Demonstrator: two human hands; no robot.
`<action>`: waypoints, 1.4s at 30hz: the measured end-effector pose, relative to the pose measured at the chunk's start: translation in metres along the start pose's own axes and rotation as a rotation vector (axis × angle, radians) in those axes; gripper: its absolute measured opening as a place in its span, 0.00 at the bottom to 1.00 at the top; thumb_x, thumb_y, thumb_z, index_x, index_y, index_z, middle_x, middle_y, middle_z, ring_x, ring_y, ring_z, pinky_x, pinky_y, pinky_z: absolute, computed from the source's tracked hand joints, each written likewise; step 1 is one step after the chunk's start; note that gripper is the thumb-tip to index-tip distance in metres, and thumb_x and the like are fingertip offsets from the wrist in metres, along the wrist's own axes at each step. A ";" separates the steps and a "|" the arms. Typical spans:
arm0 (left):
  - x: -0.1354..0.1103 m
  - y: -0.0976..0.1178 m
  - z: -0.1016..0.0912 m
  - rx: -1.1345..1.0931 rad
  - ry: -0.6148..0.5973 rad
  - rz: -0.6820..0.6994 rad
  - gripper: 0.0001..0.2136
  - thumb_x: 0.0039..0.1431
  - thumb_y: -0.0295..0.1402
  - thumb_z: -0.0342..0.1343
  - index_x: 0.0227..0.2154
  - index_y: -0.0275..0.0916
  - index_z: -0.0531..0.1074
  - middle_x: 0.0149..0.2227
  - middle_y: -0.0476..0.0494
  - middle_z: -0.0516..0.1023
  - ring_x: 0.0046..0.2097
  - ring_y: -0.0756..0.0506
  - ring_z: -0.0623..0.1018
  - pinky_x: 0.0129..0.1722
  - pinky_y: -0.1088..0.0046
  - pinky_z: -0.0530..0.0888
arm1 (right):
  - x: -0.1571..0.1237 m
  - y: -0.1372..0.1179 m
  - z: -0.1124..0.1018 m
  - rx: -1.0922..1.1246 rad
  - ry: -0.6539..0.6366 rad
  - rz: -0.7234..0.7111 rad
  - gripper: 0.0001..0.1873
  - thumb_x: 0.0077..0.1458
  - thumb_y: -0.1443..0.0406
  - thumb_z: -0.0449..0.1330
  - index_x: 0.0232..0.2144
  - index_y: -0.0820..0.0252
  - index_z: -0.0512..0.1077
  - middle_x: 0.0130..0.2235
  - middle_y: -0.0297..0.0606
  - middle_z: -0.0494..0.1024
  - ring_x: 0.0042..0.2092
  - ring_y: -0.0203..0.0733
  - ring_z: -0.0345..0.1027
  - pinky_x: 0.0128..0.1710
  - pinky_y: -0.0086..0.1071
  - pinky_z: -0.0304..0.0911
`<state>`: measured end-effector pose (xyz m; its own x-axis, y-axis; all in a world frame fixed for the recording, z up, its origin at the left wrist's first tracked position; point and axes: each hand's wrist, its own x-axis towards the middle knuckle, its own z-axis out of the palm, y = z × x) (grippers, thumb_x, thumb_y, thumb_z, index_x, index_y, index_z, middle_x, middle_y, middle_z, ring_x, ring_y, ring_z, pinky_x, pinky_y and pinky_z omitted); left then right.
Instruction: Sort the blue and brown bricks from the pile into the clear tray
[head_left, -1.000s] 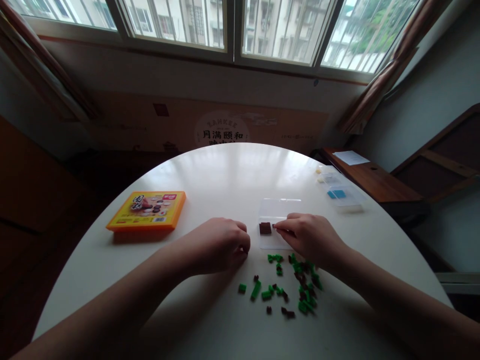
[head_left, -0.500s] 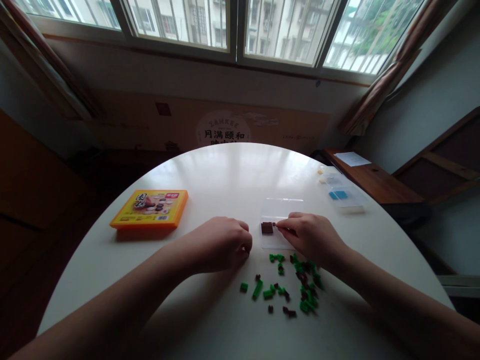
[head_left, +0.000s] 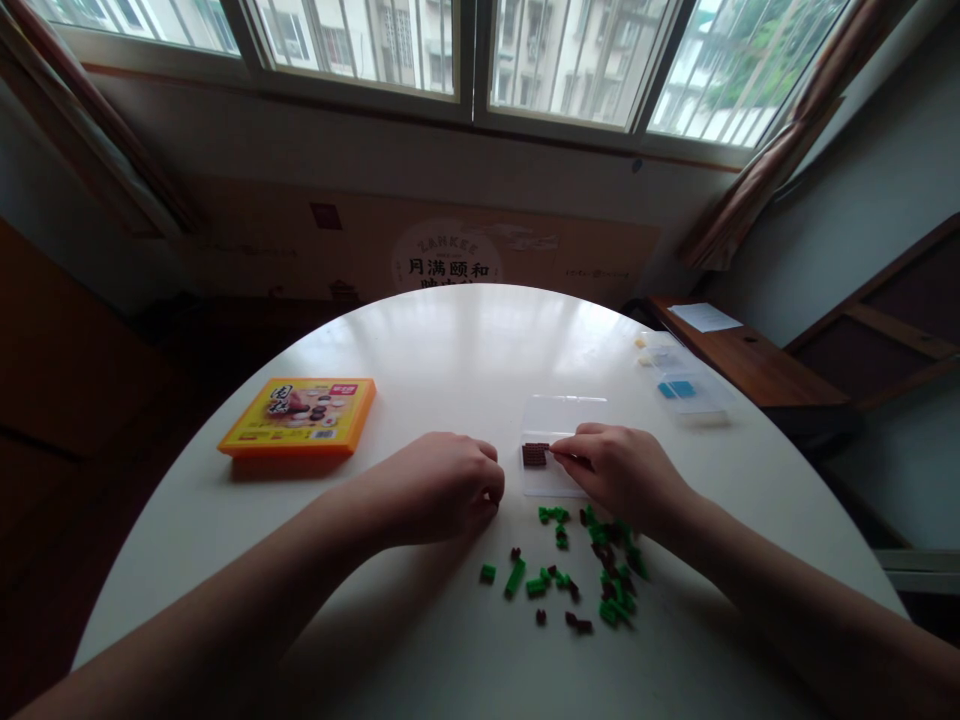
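In a clear plastic box (head_left: 564, 415) with its lid open, small dark brown bricks (head_left: 535, 455) sit packed in a block at the left side. My right hand (head_left: 626, 468) reaches over the box from the right, thumb and forefinger pinched on a tiny brown brick at the block's upper right edge; the fingertips mostly cover it. Left of the box, my left hand (head_left: 454, 487) rests on the table with its fingers curled closed; whatever is in them is hidden. Loose green and brown bricks (head_left: 619, 575) lie scattered in front of the box, partly beneath my right wrist.
An orange and yellow game box (head_left: 300, 417) lies on the left of the round white table (head_left: 420, 345). Farther right stand clear boxes (head_left: 701, 405) with blue pieces (head_left: 676, 390) in one. A wooden desk (head_left: 787, 370) with paper adjoins the table's right side.
My right hand has shifted very slightly left, and the small gap between the pinched brown brick and the brown block has closed. My left hand has stayed put.
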<state>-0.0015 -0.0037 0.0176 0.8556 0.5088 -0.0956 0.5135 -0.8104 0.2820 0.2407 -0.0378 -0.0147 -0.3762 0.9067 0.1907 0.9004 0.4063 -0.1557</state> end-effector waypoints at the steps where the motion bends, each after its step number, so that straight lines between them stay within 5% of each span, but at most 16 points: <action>1: 0.000 0.000 0.000 0.000 0.003 0.002 0.07 0.55 0.28 0.55 0.29 0.43 0.78 0.32 0.49 0.78 0.29 0.49 0.75 0.29 0.75 0.66 | 0.000 0.000 0.000 0.003 0.001 -0.002 0.11 0.61 0.63 0.56 0.39 0.50 0.80 0.35 0.34 0.80 0.31 0.36 0.70 0.27 0.29 0.57; 42: -0.001 -0.005 0.003 0.006 0.034 0.022 0.07 0.56 0.29 0.55 0.30 0.43 0.78 0.33 0.48 0.78 0.30 0.49 0.75 0.30 0.75 0.67 | -0.002 0.003 0.000 -0.017 0.067 -0.006 0.11 0.60 0.64 0.57 0.38 0.51 0.80 0.34 0.34 0.80 0.31 0.36 0.70 0.28 0.29 0.57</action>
<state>-0.0042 -0.0012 0.0135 0.8638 0.5006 -0.0568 0.4953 -0.8232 0.2775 0.2446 -0.0384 -0.0155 -0.3671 0.8943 0.2557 0.9018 0.4096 -0.1378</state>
